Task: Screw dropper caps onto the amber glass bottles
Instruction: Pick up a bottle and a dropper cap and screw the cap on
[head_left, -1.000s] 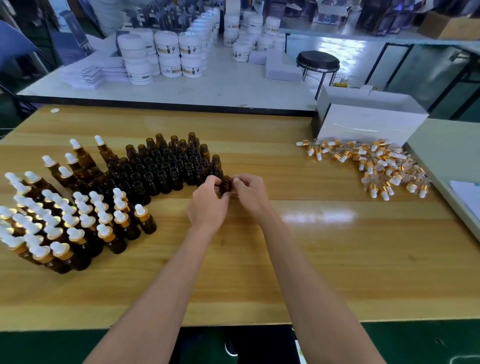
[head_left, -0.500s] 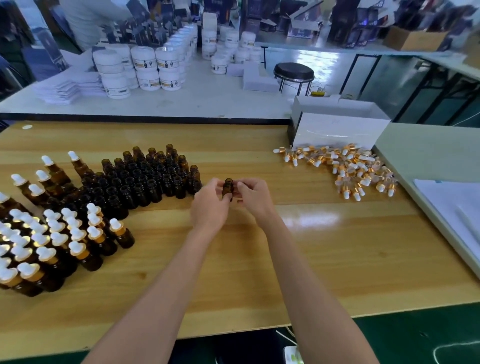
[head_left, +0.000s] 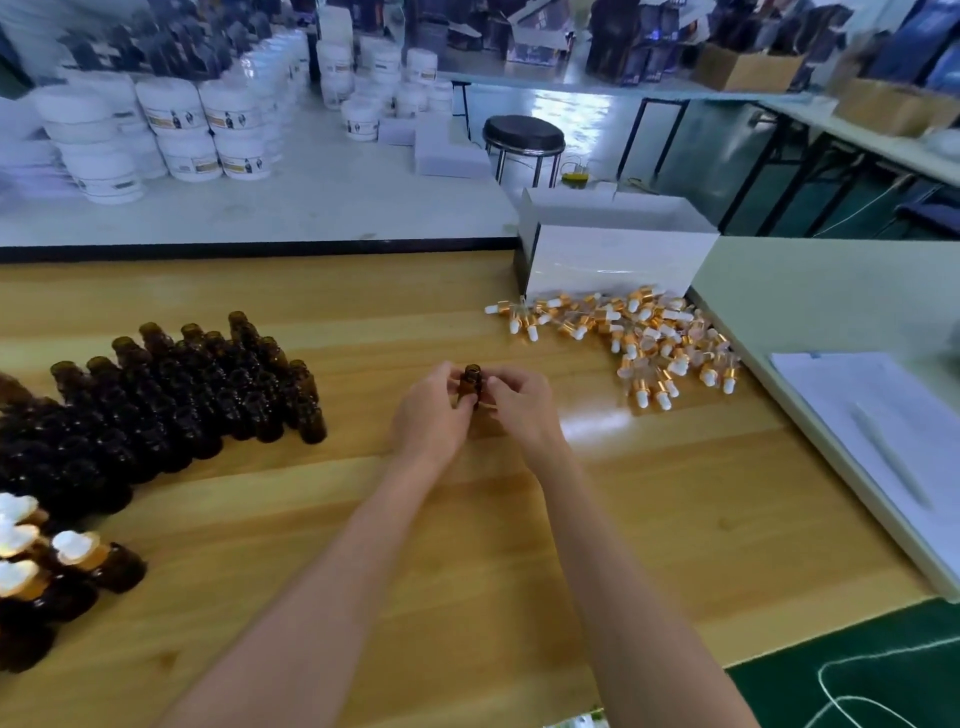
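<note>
Bottle (head_left: 471, 383): amber, uncapped and upright; I see it between both hands, mid-table (head_left: 467, 545).
Left hand (head_left: 431, 415): fingers curled round its body.
Right hand (head_left: 522, 408): pinching its side.
Jar labels (head_left: 179, 111): blurred; I cannot read them.

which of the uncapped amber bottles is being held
The lone uncapped bottle, pinched between the left hand and right hand; the other uncapped bottles stand packed in a cluster off to the left.
</note>
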